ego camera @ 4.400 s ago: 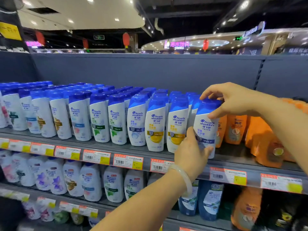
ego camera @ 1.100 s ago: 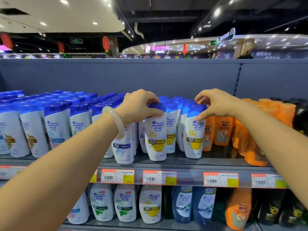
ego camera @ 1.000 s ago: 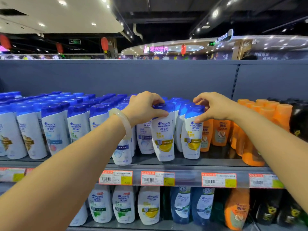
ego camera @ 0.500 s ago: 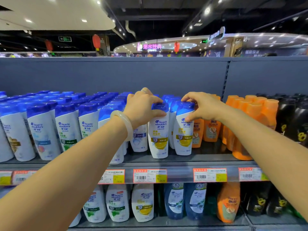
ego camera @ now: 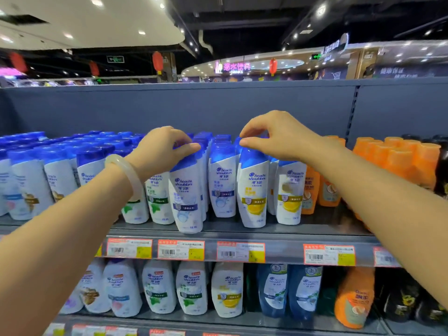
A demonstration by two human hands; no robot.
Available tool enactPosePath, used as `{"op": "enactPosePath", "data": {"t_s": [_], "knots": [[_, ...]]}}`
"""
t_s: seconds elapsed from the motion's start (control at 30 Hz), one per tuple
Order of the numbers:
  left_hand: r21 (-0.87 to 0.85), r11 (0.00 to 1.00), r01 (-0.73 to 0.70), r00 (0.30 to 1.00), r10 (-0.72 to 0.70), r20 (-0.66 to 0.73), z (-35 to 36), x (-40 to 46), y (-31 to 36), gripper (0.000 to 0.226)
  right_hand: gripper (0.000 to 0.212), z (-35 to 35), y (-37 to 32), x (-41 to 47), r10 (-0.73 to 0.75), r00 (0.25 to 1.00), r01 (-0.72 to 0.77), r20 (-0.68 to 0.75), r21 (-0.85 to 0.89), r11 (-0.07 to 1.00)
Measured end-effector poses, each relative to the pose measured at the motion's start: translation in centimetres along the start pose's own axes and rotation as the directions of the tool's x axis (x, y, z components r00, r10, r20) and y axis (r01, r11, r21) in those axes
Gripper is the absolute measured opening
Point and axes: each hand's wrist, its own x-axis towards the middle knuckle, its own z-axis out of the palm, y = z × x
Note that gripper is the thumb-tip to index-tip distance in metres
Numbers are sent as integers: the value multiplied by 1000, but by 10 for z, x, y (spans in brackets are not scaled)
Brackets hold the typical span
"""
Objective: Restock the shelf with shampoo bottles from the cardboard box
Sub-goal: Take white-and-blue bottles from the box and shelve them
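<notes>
1. A supermarket aisle: the grey shelf (ego camera: 242,232) carries rows of identical shampoo bottles (ego camera: 253,190), facing outward.
2. Barcoded price tags (ego camera: 180,249) line the shelf edge.
3. Beyond the shelving, a lit "drinks" department sign (ego camera: 236,67) and red lanterns (ego camera: 157,61) hang overhead.

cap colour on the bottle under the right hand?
Blue cap, on a white bottle with yellow label; head view.

Under the left hand's fingers (ego camera: 191,147), a white shampoo bottle (ego camera: 186,200) is showing a blue cap and dark blue label band. Below the right hand's fingers (ego camera: 247,141), a white lemon shampoo bottle (ego camera: 253,197) is wearing yellow fruit print. Farther right of those fingers, orange bottles (ego camera: 397,161) are glowing against the grey-blue shelf (ego camera: 278,235). Beneath, price tags (ego camera: 180,249) are showing red borders and yellow corners.
</notes>
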Motion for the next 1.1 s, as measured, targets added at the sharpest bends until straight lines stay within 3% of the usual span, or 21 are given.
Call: {"op": "enactPosePath", "data": {"t_s": [0.17,0.27,0.4,0.6,0.9,1.1], "knots": [[-41,999,-16,1000,17,7,-3,-11,-4,34,38,47,-49,26,-128,980,134,151,-31,991],[15,1000,-6,1000,6,20,-3,-16,-9,47,35,63,-60,33,-111,984,112,136,5,994],[-44,999,-28,997,32,73,-8,-24,-4,32,32,65,-65,35,-76,991,65,107,104,992],[-173,980,-101,973,134,189,-13,-16,9,31,31,43,-45,28,-1,987,-11,159,80,997],[-50,978,-202,968,207,140,18,14,16,27,31,36,-22,31,101,981,-78,163,-143,987],[63,982,-178,974,166,152,17,15,19,35,32,38,-17,35,114,983,-92,147,-147,985]]}}
